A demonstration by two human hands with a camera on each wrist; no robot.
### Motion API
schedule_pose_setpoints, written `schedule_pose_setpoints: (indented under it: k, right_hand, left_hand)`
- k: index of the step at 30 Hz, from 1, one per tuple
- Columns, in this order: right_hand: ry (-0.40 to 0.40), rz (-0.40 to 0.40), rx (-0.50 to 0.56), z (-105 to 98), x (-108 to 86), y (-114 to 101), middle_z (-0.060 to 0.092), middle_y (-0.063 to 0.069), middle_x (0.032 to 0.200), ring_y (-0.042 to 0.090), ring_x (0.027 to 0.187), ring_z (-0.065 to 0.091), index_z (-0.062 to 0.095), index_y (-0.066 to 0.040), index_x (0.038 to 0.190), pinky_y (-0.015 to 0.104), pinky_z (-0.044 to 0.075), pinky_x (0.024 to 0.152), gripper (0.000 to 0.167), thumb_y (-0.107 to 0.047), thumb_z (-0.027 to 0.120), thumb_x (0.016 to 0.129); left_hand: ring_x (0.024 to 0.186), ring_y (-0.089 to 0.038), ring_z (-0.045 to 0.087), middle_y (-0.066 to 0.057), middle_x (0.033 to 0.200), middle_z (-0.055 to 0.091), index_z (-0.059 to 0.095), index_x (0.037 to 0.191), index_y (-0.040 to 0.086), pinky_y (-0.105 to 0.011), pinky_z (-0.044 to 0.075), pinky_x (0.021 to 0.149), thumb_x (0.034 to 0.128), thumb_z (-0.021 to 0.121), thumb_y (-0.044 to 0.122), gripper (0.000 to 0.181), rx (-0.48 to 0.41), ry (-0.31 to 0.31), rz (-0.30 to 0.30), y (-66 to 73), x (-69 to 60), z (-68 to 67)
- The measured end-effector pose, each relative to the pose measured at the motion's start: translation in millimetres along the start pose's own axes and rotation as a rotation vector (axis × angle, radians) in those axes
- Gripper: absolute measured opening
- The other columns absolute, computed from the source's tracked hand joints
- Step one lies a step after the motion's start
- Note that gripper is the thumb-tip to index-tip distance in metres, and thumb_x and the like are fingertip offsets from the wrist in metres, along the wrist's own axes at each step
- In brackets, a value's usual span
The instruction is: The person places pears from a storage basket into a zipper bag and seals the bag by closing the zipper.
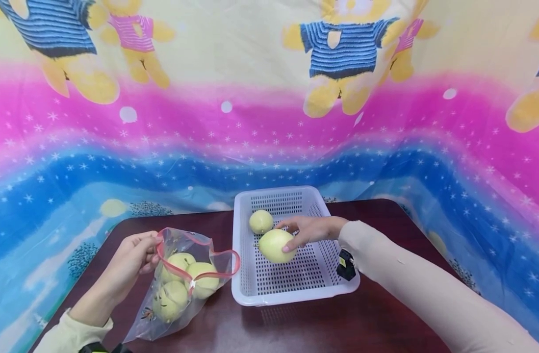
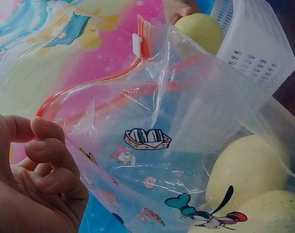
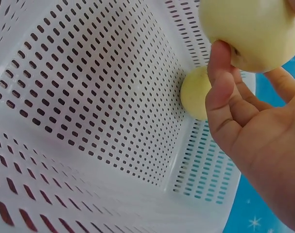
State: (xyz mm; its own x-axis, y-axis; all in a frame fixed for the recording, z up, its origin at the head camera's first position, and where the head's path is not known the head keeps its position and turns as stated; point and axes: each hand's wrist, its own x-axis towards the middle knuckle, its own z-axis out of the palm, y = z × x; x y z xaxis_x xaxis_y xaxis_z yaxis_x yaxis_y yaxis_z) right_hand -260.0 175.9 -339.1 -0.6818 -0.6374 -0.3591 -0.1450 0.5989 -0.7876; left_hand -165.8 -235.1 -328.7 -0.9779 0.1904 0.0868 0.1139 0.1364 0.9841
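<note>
My left hand (image 1: 138, 251) pinches the red-edged rim of a clear zip bag (image 1: 181, 289), whose mouth gapes open. Inside the bag lie several pale yellow-green pears, one of them showing through the printed plastic as a pear (image 2: 249, 170) in the left wrist view. Over the white perforated basket (image 1: 295, 296), my right hand (image 1: 311, 230) grips another pear (image 1: 275, 246) between thumb and fingers. That pear is held above the basket floor. A second pear (image 1: 261, 222) rests in the basket's far left part, behind the held one.
Bag and basket stand side by side on a dark red-brown table (image 1: 340, 323), the bag's right rim close to the basket's left wall. A printed cloth (image 1: 269, 127) with bears and snowflakes hangs behind and around the table.
</note>
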Motion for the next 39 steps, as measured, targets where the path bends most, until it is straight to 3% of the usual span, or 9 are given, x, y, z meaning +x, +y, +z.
schedule_pose_setpoints:
  k: [8,14,28,35,39]
  right_hand:
    - [0.016,-0.036,0.023,-4,-2.8,4,0.061,0.004,0.132,0.025,0.123,0.053,0.056,-0.028,0.139,0.045,0.049,0.096,0.058,-0.034,0.078,0.085]
    - [0.062,-0.047,0.061,-5,-5.8,4,0.060,0.005,0.134,0.027,0.126,0.052,0.056,-0.027,0.139,0.054,0.048,0.101,0.059,-0.034,0.078,0.085]
    - [0.123,-0.081,0.066,-7,-11.0,2,0.060,0.009,0.134,0.027,0.123,0.054,0.054,-0.023,0.142,0.038,0.052,0.089,0.063,-0.036,0.078,0.085]
    - [0.135,-0.108,0.084,-5,-10.0,-1,0.061,0.008,0.134,0.025,0.122,0.056,0.056,-0.022,0.139,0.047,0.052,0.094,0.061,-0.038,0.078,0.084]
    - [0.137,-0.126,0.086,-4,-8.1,-4,0.061,0.007,0.135,0.025,0.122,0.056,0.055,-0.023,0.139,0.042,0.052,0.091,0.061,-0.038,0.078,0.085]
  left_hand:
    - [0.048,-0.008,0.036,0.008,0.056,0.048,0.042,0.068,0.015,-0.037,0.019,0.048,0.1062,0.045,0.016,0.038,0.006,-0.002,-0.001,0.0,0.4,1.1]
    - [0.048,-0.009,0.036,0.008,0.056,0.048,0.041,0.068,0.015,-0.039,0.018,0.049,0.1063,0.045,0.016,0.038,0.005,-0.002,-0.009,-0.7,0.0,0.9]
    - [0.048,-0.006,0.036,0.008,0.056,0.049,0.044,0.068,0.015,-0.039,0.017,0.049,0.1059,0.044,0.015,0.038,0.004,-0.005,-0.007,-0.1,0.2,2.3]
    - [0.047,-0.007,0.036,0.008,0.056,0.049,0.044,0.069,0.015,-0.039,0.017,0.049,0.1060,0.044,0.015,0.037,0.005,-0.006,0.001,-0.4,-0.5,1.4]
    - [0.047,-0.007,0.037,0.008,0.056,0.049,0.044,0.069,0.015,-0.040,0.017,0.050,0.1060,0.044,0.015,0.037,0.008,-0.004,-0.004,0.2,-0.4,1.6]
